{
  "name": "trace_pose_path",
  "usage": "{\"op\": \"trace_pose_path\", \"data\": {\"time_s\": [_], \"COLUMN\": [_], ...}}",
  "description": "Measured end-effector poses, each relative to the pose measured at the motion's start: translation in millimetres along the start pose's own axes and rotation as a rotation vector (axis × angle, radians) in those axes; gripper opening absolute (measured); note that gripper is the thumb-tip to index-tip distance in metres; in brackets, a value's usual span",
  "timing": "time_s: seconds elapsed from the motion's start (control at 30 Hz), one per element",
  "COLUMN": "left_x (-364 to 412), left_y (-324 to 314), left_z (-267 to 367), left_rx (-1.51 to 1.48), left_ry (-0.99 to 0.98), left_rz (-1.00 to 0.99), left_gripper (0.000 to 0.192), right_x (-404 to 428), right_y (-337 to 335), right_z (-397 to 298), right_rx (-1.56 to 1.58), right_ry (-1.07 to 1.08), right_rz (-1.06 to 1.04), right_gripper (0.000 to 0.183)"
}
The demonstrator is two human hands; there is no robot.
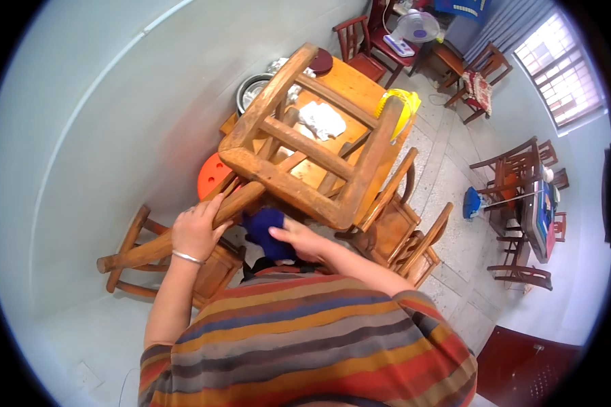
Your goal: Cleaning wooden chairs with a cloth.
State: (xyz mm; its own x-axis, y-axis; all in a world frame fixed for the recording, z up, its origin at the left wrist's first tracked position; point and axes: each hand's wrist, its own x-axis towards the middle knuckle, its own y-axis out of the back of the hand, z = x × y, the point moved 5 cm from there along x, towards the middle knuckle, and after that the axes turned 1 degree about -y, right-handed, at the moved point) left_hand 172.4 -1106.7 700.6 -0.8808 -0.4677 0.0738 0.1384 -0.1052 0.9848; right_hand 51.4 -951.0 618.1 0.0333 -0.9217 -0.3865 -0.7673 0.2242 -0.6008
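A wooden chair lies tipped over on a wooden table, its frame and rails facing up. My left hand, with a silver bangle at the wrist, grips a thick wooden post of the chair. My right hand holds a dark blue cloth beneath the chair's near edge. The cloth partly hides what lies behind it, and the fingers of this hand are mostly covered.
On the table are a crumpled white cloth, a yellow plastic bag and a metal pot. An orange stool stands by the wall. Wooden chairs flank the table at right; another chair is at near left.
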Motion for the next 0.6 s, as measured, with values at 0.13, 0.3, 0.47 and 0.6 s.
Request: {"op": "trace_pose_path", "data": {"time_s": [0.13,0.3,0.47,0.6], "left_x": [-4.7,16.8,19.1,13.8], "left_y": [2.7,5.8,1.2,2.3], "left_z": [4.2,17.9,21.4,20.6], "left_rx": [0.049,0.036,0.013,0.066], "left_ry": [0.027,0.064,0.099,0.148], "left_rz": [0.053,0.047,0.139,0.154], "left_gripper": [0.059,0.059,0.048,0.040], "right_x": [-93.0,-141.5,-110.8,-85.2], "right_y": [10.1,10.9,35.1,119.3], "right_z": [-59.4,-142.8,-119.6,-178.7], "right_rx": [0.056,-0.183,-1.705,-1.721], "right_ry": [0.233,0.725,0.897,1.004], "right_rz": [0.052,0.105,0.423,0.639], "right_gripper": [0.051,0.044,0.034,0.032]}}
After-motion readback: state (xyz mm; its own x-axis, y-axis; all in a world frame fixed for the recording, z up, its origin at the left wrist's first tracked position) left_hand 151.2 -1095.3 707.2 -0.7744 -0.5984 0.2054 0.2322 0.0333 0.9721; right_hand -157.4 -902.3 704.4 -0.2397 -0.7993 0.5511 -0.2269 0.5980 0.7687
